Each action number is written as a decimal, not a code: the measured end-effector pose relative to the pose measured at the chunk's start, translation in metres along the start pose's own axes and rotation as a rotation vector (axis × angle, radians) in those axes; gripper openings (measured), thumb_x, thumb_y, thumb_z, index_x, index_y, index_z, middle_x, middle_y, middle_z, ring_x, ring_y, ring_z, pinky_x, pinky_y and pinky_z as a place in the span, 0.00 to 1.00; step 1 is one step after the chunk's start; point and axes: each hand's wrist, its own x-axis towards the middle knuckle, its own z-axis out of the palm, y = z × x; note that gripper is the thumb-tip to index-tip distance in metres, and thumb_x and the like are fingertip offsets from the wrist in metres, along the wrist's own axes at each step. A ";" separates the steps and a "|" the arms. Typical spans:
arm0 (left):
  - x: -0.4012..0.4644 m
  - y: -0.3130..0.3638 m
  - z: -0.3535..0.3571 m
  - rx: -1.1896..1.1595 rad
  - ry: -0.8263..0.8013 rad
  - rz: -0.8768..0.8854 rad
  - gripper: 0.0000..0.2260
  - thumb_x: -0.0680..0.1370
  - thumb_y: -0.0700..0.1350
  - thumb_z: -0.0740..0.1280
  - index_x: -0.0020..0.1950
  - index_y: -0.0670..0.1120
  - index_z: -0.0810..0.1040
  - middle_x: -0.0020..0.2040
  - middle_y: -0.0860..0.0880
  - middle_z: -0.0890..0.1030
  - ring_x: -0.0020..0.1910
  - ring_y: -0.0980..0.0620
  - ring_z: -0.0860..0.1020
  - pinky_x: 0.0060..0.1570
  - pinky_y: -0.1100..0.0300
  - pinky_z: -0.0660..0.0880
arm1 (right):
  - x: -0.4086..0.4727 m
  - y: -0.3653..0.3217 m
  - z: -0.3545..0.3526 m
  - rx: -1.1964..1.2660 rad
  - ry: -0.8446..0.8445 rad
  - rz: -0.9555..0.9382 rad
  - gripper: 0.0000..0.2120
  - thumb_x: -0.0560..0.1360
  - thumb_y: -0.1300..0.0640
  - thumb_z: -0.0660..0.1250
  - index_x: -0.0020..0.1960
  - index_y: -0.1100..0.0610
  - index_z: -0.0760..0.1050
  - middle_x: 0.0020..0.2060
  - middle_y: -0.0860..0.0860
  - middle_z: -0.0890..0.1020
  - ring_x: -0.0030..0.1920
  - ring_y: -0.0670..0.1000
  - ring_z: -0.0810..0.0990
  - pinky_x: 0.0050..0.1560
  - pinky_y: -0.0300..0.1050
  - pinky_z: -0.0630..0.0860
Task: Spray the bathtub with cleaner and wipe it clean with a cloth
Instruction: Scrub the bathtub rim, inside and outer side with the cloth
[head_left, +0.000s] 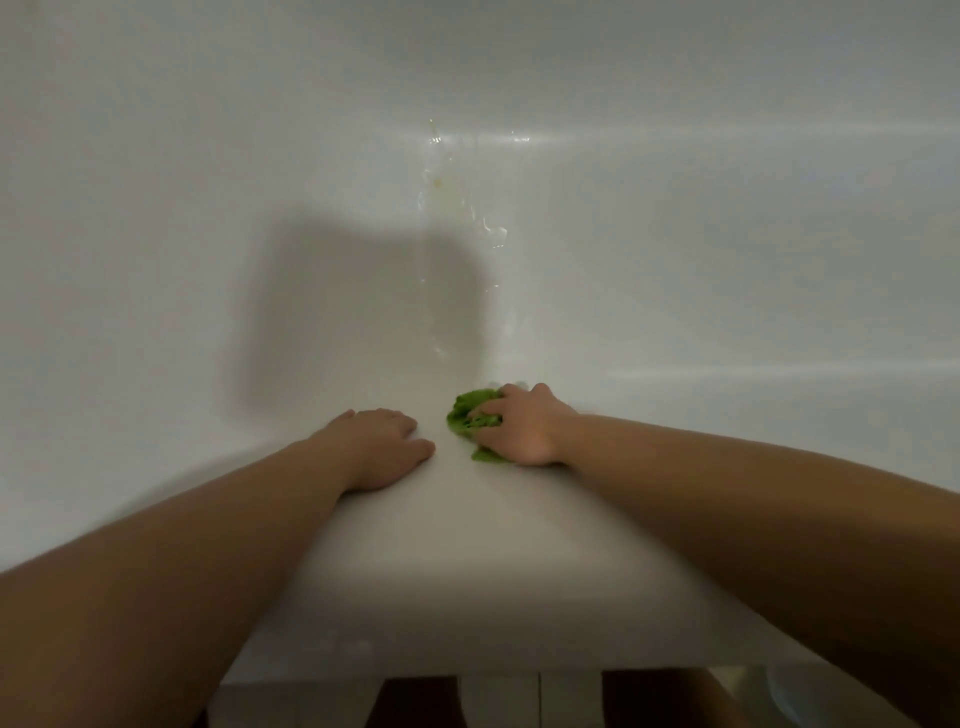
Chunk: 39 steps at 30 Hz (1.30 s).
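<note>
My right hand (519, 423) bunches the green cloth (475, 415) against the bathtub (727, 260) rim at centre frame; my left hand (382, 441) lies flat beside it, holding nothing. Wet streaks (467, 208) above suggest spraying is done. I judge wiping under way, most of the tub still left.

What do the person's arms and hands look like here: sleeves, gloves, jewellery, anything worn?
Nothing worn that shows. Both forearms are bare up to the frame edges, with no sleeve in view. The left hand and right hand are ungloved, with no watch, bracelet or ring visible. The picture is soft, so small items like a thin ring could be missed.
</note>
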 end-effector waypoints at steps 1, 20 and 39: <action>-0.002 0.000 -0.001 -0.013 0.007 -0.004 0.30 0.83 0.65 0.51 0.82 0.52 0.61 0.82 0.50 0.62 0.80 0.49 0.60 0.79 0.48 0.55 | -0.012 0.000 0.001 0.035 0.010 -0.021 0.23 0.84 0.39 0.53 0.77 0.40 0.67 0.76 0.47 0.66 0.72 0.58 0.64 0.70 0.52 0.60; -0.055 -0.007 -0.011 -0.126 0.031 -0.048 0.27 0.82 0.65 0.57 0.77 0.53 0.70 0.78 0.50 0.69 0.76 0.45 0.68 0.74 0.49 0.64 | -0.121 0.006 -0.003 0.250 0.122 -0.040 0.26 0.70 0.33 0.58 0.66 0.35 0.77 0.67 0.42 0.73 0.67 0.55 0.71 0.71 0.53 0.67; -0.096 -0.049 -0.028 -0.106 0.102 0.087 0.19 0.82 0.60 0.61 0.71 0.59 0.78 0.72 0.56 0.76 0.71 0.51 0.72 0.71 0.55 0.66 | -0.097 -0.031 -0.005 0.169 0.105 0.147 0.25 0.76 0.35 0.59 0.71 0.38 0.74 0.73 0.48 0.69 0.67 0.59 0.70 0.68 0.54 0.70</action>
